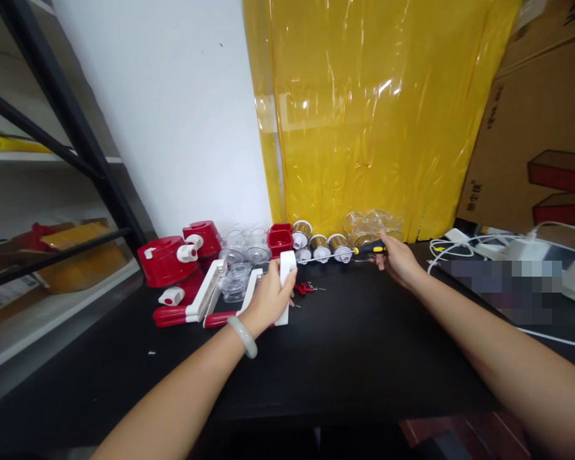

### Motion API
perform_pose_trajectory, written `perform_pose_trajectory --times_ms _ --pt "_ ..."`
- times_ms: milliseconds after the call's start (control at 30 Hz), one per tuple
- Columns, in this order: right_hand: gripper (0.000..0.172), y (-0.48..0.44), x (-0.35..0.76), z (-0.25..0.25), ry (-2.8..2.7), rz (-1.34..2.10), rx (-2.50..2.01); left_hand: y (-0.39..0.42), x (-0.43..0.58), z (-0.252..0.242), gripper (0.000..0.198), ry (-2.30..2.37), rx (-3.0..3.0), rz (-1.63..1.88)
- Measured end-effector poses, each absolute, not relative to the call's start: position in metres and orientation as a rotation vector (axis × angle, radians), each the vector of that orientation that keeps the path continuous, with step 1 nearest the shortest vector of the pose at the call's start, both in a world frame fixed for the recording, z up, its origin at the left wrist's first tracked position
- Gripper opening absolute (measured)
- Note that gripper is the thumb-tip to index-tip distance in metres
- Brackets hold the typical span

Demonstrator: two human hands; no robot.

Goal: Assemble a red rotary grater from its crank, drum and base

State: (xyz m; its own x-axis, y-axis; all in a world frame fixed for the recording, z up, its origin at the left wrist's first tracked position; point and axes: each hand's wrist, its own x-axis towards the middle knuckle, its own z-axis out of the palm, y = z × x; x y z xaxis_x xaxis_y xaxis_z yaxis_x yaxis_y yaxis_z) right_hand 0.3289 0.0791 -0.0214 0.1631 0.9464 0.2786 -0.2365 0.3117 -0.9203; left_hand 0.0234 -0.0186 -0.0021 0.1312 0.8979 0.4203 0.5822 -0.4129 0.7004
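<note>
My left hand (pixel 267 295), with a pale bangle at the wrist, is closed round a crank handle (pixel 288 260) with a white arm; its lower end is partly hidden. In my right hand (pixel 398 257) is a screwdriver (pixel 370 248) with a black and yellow handle. The long thin shaft points left, and its tip meets or lies very close to the white arm; contact is hard to judge. Left of my left hand lie more white crank handles (pixel 211 291) with red grips. A small red clamp screw (pixel 305 289) rests on the table just beyond that hand.
Red plastic housings (pixel 165 260) stand at the left, beside clear plastic cups (pixel 237 281). Several metal grater drums (pixel 320 246) and a red hopper (pixel 280 238) line the back of the black table (pixel 345 358). White cables (pixel 453 245) lie right; a shelf (pixel 52 160) stands left.
</note>
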Motion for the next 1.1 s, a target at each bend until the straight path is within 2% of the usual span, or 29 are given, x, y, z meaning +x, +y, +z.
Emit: perform_pose_trajectory --times_ms 233,467,733,867,1100 --pt "0.021 0.078 0.329 -0.018 -0.976 1.167 -0.831 -0.017 0.023 -0.004 0.036 1.422 2.026 1.168" --pt "0.015 0.077 0.330 -0.018 -1.004 1.086 -0.838 -0.017 0.023 -0.004 0.035 1.432 2.035 1.153" --pt "0.042 0.084 0.336 -0.029 -1.156 0.876 -0.934 -0.019 0.025 -0.001 0.036 1.451 2.053 1.136" --pt "0.050 0.083 0.335 -0.025 -1.081 1.011 -0.914 -0.018 0.025 -0.003 0.036 1.451 2.039 1.163" --pt "0.015 0.078 0.330 -0.017 -0.934 1.088 -0.834 -0.016 0.024 -0.005 0.035 1.441 2.040 1.164"
